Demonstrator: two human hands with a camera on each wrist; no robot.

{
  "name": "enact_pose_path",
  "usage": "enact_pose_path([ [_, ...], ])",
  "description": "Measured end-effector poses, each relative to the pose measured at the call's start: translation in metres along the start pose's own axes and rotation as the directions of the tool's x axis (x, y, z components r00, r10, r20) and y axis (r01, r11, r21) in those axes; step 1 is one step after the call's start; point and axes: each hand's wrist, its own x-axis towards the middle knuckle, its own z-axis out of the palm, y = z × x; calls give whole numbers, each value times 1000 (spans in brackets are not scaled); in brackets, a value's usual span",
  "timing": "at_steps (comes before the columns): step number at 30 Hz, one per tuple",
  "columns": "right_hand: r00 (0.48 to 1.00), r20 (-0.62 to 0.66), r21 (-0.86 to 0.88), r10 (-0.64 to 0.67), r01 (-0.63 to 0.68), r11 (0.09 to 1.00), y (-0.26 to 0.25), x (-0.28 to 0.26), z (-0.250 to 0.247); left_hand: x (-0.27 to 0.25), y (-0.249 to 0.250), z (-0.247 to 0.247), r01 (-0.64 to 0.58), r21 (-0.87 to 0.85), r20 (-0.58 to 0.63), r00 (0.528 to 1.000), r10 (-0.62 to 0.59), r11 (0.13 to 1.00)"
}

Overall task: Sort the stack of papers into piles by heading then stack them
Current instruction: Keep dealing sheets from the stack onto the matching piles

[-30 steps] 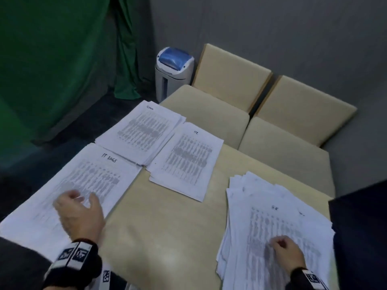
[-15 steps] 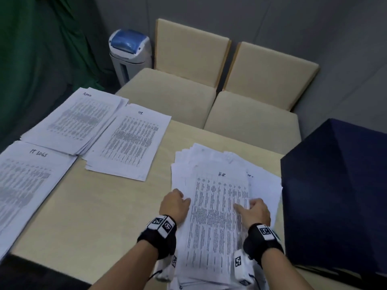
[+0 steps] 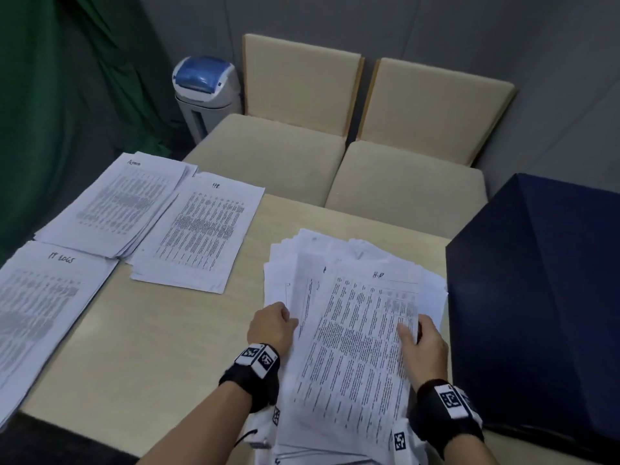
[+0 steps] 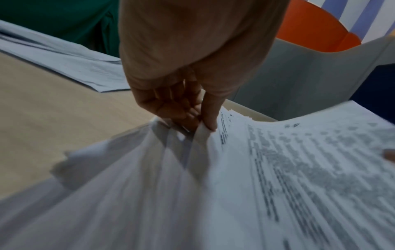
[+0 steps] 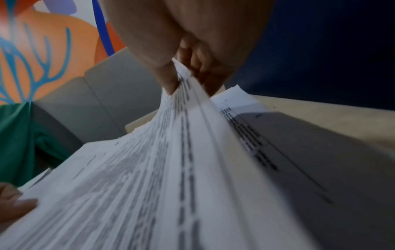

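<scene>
Thumb and fingers of the right hand (image 3: 425,344) pinch the right edge of the top sheet (image 3: 355,347), headed "H-R", with the thumb on its printed face. The left hand (image 3: 271,327) pinches the sheet's left edge, thumb on top and curled fingers (image 4: 181,110) beneath. That sheet lies tilted over the loose unsorted stack (image 3: 288,263) on the near right of the table (image 3: 174,330). Across bare tabletop to the left lie three sorted piles: an "HR" pile (image 3: 201,236), an "Admin" pile (image 3: 117,206) just beside and partly under it, and an "IT LOGS" pile (image 3: 40,303) nearest the left edge. A dark blue box (image 3: 543,297) stands right of the stack.
</scene>
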Motion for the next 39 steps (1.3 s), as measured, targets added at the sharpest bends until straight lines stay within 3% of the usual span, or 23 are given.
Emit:
enact_pose_path([
  [3, 994, -104, 68, -34, 41, 997, 2, -10, -14, 4, -8, -6, -64, 127, -10, 998, 66, 990],
  [6, 998, -24, 167, -55, 58, 984, 1, -22, -20, 3, -10, -11, -113, 229, -20, 993, 120, 967],
  [10, 994, 113, 431, 3, -52, 901, 9, -29, -19, -9, 3, -16, -197, 301, -187, 947, 260, 933],
  [12, 981, 183, 563, 56, -152, 813, 9, -29, -21, -12, 4, -17, -336, 130, -245, 901, 359, 933],
  [14, 971, 230, 681, 69, -211, 701, 10, -25, -21, -12, 2, -15, -394, -157, -181, 913, 366, 905],
  [15, 965, 252, 710, 74, -237, 663, 10, -24, -20, -14, 2, -15, -366, -307, -102, 930, 352, 878],
  [17, 964, 259, 706, 66, -235, 669, 9, -19, -17, -22, 5, -16, -193, -571, 91, 951, 296, 798],
  [20, 961, 269, 706, 71, -246, 664, 4, -13, -12, -34, 10, -19, 46, -729, 286, 927, 243, 683],
  [22, 966, 232, 692, 116, -248, 678, -1, -11, -13, -35, 9, -20, 96, -705, 333, 920, 208, 703],
  [24, 975, 180, 651, 133, -219, 727, -3, -13, -15, -28, 6, -19, 113, -666, 288, 951, 114, 737],
  [26, 969, 173, 638, 175, -246, 730, -4, -15, -17, -14, 0, -16, 74, -569, 121, 993, -6, 819],
  [28, 963, 172, 641, 208, -270, 718, -2, -16, -16, -3, 1, -13, 21, -332, -35, 999, -35, 943],
  [29, 961, 177, 637, 214, -278, 719, -2, -16, -16, 0, 4, -12, 13, -214, -54, 998, -25, 977],
  [32, 948, 204, 628, 246, -319, 710, 0, -20, -15, 3, 16, -5, 14, 56, 6, 1000, -14, 998],
  [34, 937, 188, 626, 294, -345, 699, 3, -22, -15, 2, 22, -2, 27, 146, 35, 999, -33, 989],
  [39, 959, 130, 622, 252, -277, 732, 6, -12, -12, 13, 25, 2, 123, 113, 50, 990, -129, 986],
])
